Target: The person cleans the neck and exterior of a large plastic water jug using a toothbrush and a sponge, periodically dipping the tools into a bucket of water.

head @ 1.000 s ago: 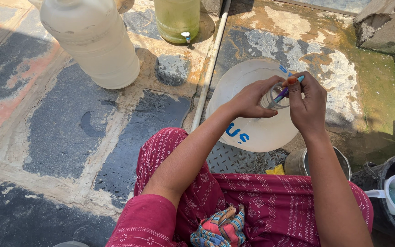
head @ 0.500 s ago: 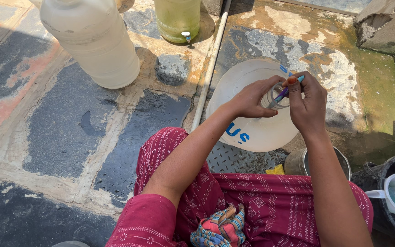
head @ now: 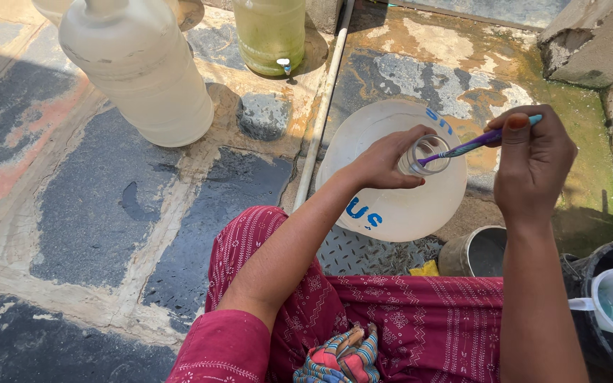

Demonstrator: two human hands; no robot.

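While the head camera looks straight down, the left hand (head: 384, 159) is wrapped around a small clear glass (head: 423, 154), holding it tipped on its side with the open mouth turned toward three o'clock. The glass hangs over a large white jug (head: 391, 206) that lies on the stone floor (head: 101, 213). The right hand (head: 533, 167) sits at three o'clock of the glass, a little apart from it, fingers clenched on a purple toothbrush (head: 473, 144) with a teal end. The brush runs toward nine o'clock, and its head reaches into the mouth of the glass. Both forearms rise from the bottom of the frame, the left slanting toward one o'clock, the right nearly vertical with the wrist bent inward.

At eleven o'clock of the hands stands a big cloudy bottle (head: 143, 71), and at twelve o'clock a greenish container (head: 271, 32) with a small tap. A white pipe (head: 321, 106) runs along the floor beside the jug. A metal cup (head: 477, 252) rests at five o'clock of the glass, and a dark bucket (head: 604, 305) with a white scoop is at the lower right edge. Red patterned cloth (head: 391, 319) covers the lap.
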